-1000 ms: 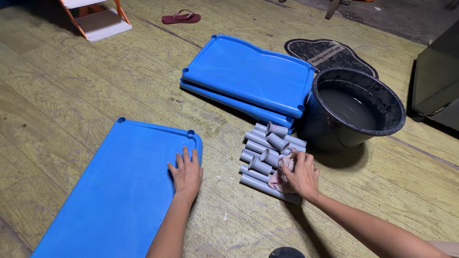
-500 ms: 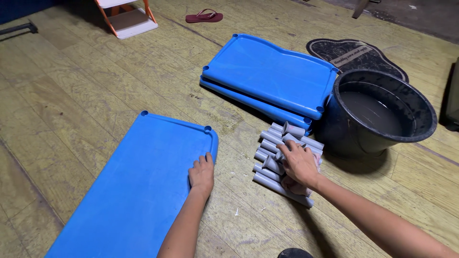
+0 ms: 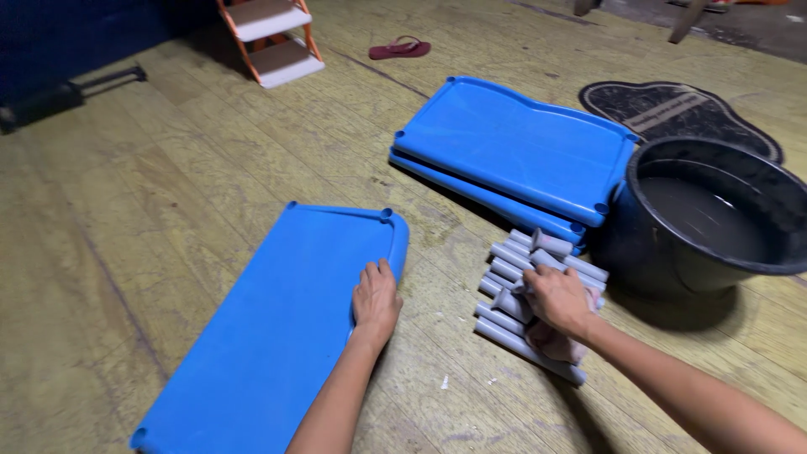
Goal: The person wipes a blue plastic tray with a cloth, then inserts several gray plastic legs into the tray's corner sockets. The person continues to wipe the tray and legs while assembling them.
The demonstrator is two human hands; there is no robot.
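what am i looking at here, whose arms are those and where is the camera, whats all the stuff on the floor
There is no machine here. The two bare arms belong to one person, and the camera is worn on that person's head, looking down at their hands, so you see roughly what they see.

The left hand rests flat on the edge of a blue plastic panel lying on the wooden floor. The right hand is on a pile of grey tubes, its fingers closed around one of them.

Beyond the tubes lie stacked blue panels of the same kind, and beside them stands a black tub. Farther off are a dark mat, a red sandal and an orange and white step stool.
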